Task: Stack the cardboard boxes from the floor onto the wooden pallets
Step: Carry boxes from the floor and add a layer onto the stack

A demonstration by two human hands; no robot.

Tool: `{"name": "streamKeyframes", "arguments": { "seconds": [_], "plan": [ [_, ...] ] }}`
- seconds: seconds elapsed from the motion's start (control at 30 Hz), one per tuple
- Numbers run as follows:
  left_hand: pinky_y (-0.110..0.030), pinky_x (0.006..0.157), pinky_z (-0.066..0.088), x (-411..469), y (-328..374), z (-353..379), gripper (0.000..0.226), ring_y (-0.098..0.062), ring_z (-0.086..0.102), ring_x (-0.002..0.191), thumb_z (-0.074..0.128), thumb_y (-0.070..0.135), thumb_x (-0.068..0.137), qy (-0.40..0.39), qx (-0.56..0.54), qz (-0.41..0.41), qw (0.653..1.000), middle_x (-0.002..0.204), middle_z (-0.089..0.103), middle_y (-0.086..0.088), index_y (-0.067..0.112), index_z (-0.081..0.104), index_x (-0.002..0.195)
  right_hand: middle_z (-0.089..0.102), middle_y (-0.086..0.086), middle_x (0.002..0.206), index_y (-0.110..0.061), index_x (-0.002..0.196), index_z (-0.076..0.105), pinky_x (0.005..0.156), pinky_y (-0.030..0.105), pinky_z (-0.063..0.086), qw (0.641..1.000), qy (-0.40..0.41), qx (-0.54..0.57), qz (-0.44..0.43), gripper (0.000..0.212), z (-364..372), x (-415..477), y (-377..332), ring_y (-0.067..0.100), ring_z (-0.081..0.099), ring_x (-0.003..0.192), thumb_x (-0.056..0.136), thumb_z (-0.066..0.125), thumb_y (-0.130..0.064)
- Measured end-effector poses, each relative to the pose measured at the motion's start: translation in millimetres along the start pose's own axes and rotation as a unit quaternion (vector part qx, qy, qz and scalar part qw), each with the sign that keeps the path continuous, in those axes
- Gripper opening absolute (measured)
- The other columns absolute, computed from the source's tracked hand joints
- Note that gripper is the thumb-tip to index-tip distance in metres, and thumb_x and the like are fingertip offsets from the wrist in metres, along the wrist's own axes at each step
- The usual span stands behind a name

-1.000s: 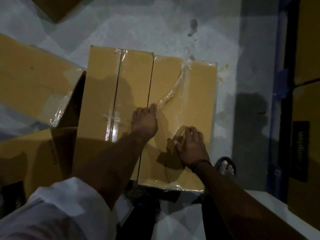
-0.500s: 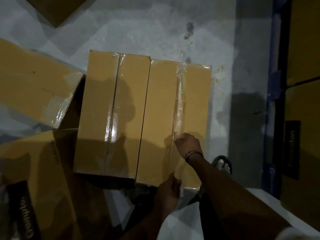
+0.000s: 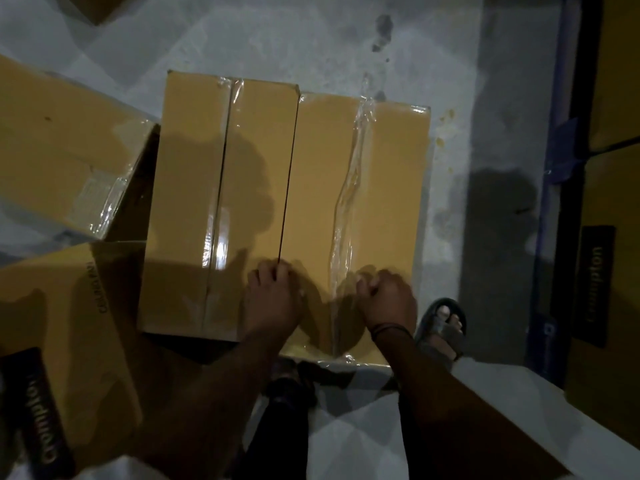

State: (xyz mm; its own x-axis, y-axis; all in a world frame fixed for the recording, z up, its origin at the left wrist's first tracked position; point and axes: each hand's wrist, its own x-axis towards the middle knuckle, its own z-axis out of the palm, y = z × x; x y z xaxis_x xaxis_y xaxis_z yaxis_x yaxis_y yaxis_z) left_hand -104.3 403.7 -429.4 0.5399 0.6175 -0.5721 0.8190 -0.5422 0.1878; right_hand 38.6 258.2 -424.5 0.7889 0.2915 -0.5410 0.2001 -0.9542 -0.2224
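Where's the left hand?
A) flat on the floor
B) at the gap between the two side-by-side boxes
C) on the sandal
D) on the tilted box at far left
B: the left hand sits at the near end of the dark gap between the left box and the right box, with its fingertips curled down into the gap.

Boxes hemmed on the left, floor open on the right

Two cardboard boxes, the left box (image 3: 194,202) and the right box (image 3: 391,202), lie touching, with only a thin dark seam (image 3: 289,174) between them, where the left hand (image 3: 273,303) has its fingertips. A tilted box (image 3: 59,150) and a Crompton-labelled box (image 3: 69,306) crowd the left flank. Concrete floor (image 3: 277,39) lies open past the far ends and along the right side up to a blue frame (image 3: 554,202); a sandalled foot (image 3: 446,323) stands there.
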Motion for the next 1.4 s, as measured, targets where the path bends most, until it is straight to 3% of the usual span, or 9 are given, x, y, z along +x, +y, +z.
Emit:
{"name": "streamKeyframes", "arguments": {
  "seconds": [0.1, 0.2, 0.3, 0.43, 0.63, 0.87, 1.03, 1.2, 1.4],
  "plan": [
    [-0.049, 0.106, 0.042, 30.4, 13.5, -22.4, 0.071, -0.038, 0.038, 0.132, 0.071, 0.043, 0.089, 0.024, -0.082, -0.012, 0.996, 0.149, 0.031, -0.017, 0.019, 0.038, 0.147, 0.045, 0.015, 0.131, -0.013, 0.127, 0.051, 0.092, 0.049, 0.047, 0.997, 0.076, 0.003, 0.015, 0.053, -18.6, 27.5, -0.3, 0.037, 0.047, 0.117, 0.093, 0.057, -0.053],
    [-0.046, 0.107, 0.040, 54.8, 30.6, -33.9, 0.081, -0.036, 0.035, 0.134, 0.070, 0.044, 0.090, 0.022, -0.101, -0.008, 0.995, 0.149, 0.031, -0.017, 0.020, 0.029, 0.154, 0.016, 0.010, 0.159, -0.021, 0.152, 0.030, 0.106, 0.058, 0.042, 0.991, 0.028, 0.111, 0.070, 0.075, -35.4, 60.3, 2.4, 0.042, 0.034, 0.137, 0.093, 0.059, -0.055],
    [-0.046, 0.108, 0.038, 73.7, 43.1, -37.7, 0.087, -0.038, 0.031, 0.135, 0.070, 0.049, 0.089, 0.036, -0.102, -0.004, 0.994, 0.150, 0.028, -0.018, 0.020, 0.024, 0.157, -0.005, 0.000, 0.166, -0.030, 0.160, 0.015, 0.113, 0.057, 0.040, 0.985, -0.021, 0.165, 0.047, 0.084, -45.1, 80.1, 1.0, 0.040, 0.027, 0.146, 0.094, 0.061, -0.054],
    [-0.046, 0.103, 0.040, 87.3, 46.3, -29.3, 0.089, -0.037, 0.034, 0.131, 0.071, 0.058, 0.085, 0.079, -0.104, -0.002, 0.991, 0.146, 0.033, -0.017, 0.021, 0.029, 0.155, -0.009, -0.001, 0.167, -0.033, 0.160, 0.020, 0.116, 0.052, 0.035, 0.994, -0.034, 0.074, -0.074, 0.082, -46.6, 88.1, -5.7, 0.038, 0.022, 0.148, 0.093, 0.062, -0.055],
    [-0.048, 0.106, 0.036, 99.2, 69.4, -33.5, 0.090, -0.037, 0.037, 0.130, 0.070, 0.080, 0.070, 0.080, -0.204, -0.100, 0.970, 0.139, 0.041, -0.014, 0.034, 0.035, 0.140, -0.015, -0.010, 0.166, -0.040, 0.156, 0.028, 0.112, 0.056, 0.037, 0.996, -0.043, 0.069, -0.044, 0.092, -37.1, 85.3, -4.7, 0.039, 0.018, 0.147, 0.079, 0.060, -0.079],
    [-0.045, 0.100, 0.045, 70.8, 110.5, -61.2, 0.129, -0.042, 0.039, 0.131, 0.088, 0.072, 0.054, 0.006, -0.211, -0.058, 0.976, 0.148, 0.024, -0.016, 0.034, 0.016, 0.154, -0.022, 0.001, 0.166, -0.042, 0.158, 0.014, 0.109, 0.061, 0.035, 0.998, 0.000, -0.039, -0.040, 0.104, -74.1, 55.3, 8.4, 0.048, 0.018, 0.142, 0.073, 0.057, -0.084],
    [-0.055, 0.108, 0.040, 14.8, 153.2, -113.0, 0.142, -0.046, 0.032, 0.138, 0.081, 0.082, 0.054, 0.004, -0.159, -0.096, 0.983, 0.156, 0.023, -0.022, 0.034, 0.001, 0.161, -0.009, 0.006, 0.167, -0.037, 0.158, 0.014, 0.106, 0.060, 0.033, 0.990, 0.035, -0.093, -0.101, 0.106, -158.8, 35.9, 1.6, 0.050, 0.022, 0.139, 0.072, 0.055, -0.085],
    [-0.052, 0.111, 0.036, -56.8, 211.2, -204.5, 0.142, -0.047, 0.034, 0.138, 0.079, 0.083, 0.056, 0.067, -0.152, -0.130, 0.978, 0.154, 0.026, -0.025, 0.034, 0.000, 0.162, -0.008, 0.007, 0.166, -0.037, 0.158, 0.014, 0.106, 0.058, 0.033, 0.988, 0.039, -0.088, -0.121, 0.107, -275.6, -7.0, -11.2, 0.049, 0.022, 0.139, 0.073, 0.059, -0.083],
    [-0.048, 0.107, 0.036, -150.4, 288.7, -328.8, 0.123, -0.042, 0.041, 0.129, 0.078, 0.074, 0.066, 0.169, -0.102, -0.075, 0.977, 0.148, 0.035, -0.022, 0.034, 0.012, 0.162, -0.009, 0.002, 0.167, -0.038, 0.160, 0.011, 0.112, 0.057, 0.031, 0.991, 0.046, -0.020, -0.122, 0.107, -429.3, -85.1, 2.7, 0.045, 0.023, 0.140, 0.074, 0.056, -0.085]
  ]
}}
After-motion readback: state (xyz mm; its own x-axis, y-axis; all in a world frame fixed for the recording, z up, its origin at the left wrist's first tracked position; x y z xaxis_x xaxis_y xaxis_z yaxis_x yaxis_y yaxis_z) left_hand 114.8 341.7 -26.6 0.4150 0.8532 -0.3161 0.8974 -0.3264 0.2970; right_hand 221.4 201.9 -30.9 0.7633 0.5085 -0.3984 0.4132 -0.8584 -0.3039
